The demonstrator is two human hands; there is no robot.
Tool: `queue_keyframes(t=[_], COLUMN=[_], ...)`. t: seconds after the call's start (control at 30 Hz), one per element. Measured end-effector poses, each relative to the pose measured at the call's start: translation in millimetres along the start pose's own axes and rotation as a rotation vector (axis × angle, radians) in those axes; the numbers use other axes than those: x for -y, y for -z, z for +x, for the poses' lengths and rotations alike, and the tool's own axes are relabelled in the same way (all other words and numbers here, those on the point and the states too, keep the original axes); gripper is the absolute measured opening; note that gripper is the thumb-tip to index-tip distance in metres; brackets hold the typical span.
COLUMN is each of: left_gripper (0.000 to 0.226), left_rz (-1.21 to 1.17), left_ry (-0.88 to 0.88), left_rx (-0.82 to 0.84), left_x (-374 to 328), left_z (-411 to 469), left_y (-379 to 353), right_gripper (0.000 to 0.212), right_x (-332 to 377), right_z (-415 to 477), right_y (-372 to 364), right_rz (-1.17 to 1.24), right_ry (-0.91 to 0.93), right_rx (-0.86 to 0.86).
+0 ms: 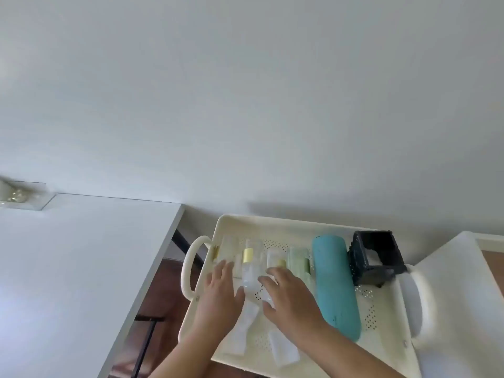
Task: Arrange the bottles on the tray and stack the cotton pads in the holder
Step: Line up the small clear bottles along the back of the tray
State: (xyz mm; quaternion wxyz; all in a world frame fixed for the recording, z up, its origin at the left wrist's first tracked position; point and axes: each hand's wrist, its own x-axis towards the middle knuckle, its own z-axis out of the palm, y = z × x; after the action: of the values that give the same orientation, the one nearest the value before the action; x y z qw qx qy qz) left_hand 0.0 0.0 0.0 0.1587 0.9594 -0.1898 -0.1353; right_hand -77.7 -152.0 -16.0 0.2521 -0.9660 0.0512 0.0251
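We see soft, even daylight, a faint shadow on the wall [286, 208], slight motion blur, and wide-angle bending at edges.

Bare wall and 2 white surfaces

A plain pale wall [245, 91] filled most of the view, and a white table [81, 268] ran along the left with a clear box [21, 196] (contents too blurred to tell) at its far corner against the wall. Dark reddish floor [166, 290] showed in the gap beside it. Another white surface [452, 268] sat at right.
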Motion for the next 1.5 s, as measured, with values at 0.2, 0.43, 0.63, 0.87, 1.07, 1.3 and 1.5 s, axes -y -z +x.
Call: queue_keyframes(t=[0.2, 0.43, 0.63, 0.87, 1.07, 1.3, 1.5], left_gripper=[0.060, 0.062, 0.063, 0.057, 0.049, 0.046, 0.044], left_rz=[-0.015, -0.053, -0.065, -0.259, -0.284, -0.184, -0.081], left_ry=[0.121, 0.146, 0.147, 0.025, -0.031, -0.068, -0.228], left_rx=[-0.024, -0.079, -0.089, -0.190, -0.239, -0.198, -0.079], left_x=[7.5, 19.7, 24.5, 24.3, 4.1, -2.5, 2.4], left_z=[18.0, 31.4, 37.9, 41.1, 62.4, 103.5, 130.0], left_y=[-11.4, -27.2, -31.5, -23.8, 3.6, 26.4, 42.9], right_gripper=[0.056, 0.061, 0.057, 0.051, 0.039, 0.041, 0.049], right_x=[-3.2, 9.1, 26.5, 26.9, 20.3, 2.2, -6.4], right_z=[37.8, 54.6, 62.6, 61.5, 85.7, 115.9, 125.5], right_y=[-11.0, -27.3, -30.8, -30.3, 0.5, 17.7, 19.1], right_rz=[-0.210, -0.305, -0.333, -0.142, 0.005, 0.220, 0.371], right_ry=[0.107, 0.075, -0.047, -0.131, -0.129, -0.083, -0.174], right_rx=[0.054, 0.093, 0.087, -0.102, -0.278, -0.246, -0.233])
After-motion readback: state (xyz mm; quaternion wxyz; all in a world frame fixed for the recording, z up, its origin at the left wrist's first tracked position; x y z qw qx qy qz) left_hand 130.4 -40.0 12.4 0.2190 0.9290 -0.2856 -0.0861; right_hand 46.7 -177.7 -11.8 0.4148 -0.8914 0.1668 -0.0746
